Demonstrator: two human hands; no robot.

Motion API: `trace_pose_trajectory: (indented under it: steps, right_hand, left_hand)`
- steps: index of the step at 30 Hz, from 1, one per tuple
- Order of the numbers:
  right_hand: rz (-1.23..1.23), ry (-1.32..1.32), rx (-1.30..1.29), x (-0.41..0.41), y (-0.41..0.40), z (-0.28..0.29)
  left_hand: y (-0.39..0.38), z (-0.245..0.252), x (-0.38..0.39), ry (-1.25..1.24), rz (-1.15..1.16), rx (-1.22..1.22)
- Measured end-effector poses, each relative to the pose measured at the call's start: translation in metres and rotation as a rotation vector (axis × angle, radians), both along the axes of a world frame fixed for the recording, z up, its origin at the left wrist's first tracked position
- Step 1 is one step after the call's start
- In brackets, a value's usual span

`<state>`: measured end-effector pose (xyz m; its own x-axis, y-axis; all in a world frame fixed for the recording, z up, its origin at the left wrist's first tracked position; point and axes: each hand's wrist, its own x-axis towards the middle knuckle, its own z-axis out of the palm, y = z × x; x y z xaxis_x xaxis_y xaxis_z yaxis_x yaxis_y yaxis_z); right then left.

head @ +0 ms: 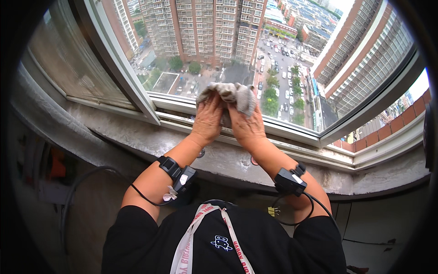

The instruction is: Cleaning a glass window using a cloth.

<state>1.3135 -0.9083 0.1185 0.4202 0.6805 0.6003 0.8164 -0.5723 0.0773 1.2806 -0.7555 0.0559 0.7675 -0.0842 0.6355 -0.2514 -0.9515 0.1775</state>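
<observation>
A crumpled grey cloth [245, 97] is bunched against the lower part of the window glass [160, 61], just above the bottom rail of the sliding sash [291, 132]. My left hand [209, 118] grips its left side, and my right hand [249, 125] holds the right side, with the two thumbs close together. Folds of cloth hide some of my fingertips. Beneath my wrists runs the window track [174, 123], which has dark dirt in it.
A concrete sill [226, 157] spans the front, with small round objects on it partly behind my forearms. Another sash [82, 61] stands at the left. At the right, the window is open past the sash's edge. Cables [72, 191] trail from black devices strapped to my forearms.
</observation>
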Motion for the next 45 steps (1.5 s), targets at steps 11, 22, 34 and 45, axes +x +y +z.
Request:
trace_pose_trajectory:
  steps: [11,22,34,45]
  right_hand:
    - [-0.424,0.072,0.135,-0.008,-0.166,-0.023]
    - [-0.175,0.199,0.135,0.002,-0.05,-0.035]
    - [0.176,0.356,0.207,0.008,0.147,-0.026]
    - [0.26,0.27,0.293,0.007,0.076,0.023]
  left_hand:
    - [-0.16,0.016,0.043,0.017,-0.342,0.278]
    - [-0.039,-0.01,0.001,0.11,-0.231,0.232]
    - [0.102,0.0,-0.041,0.068,0.252,-0.081]
    - [0.05,-0.003,0.009,-0.133,0.137,-0.377]
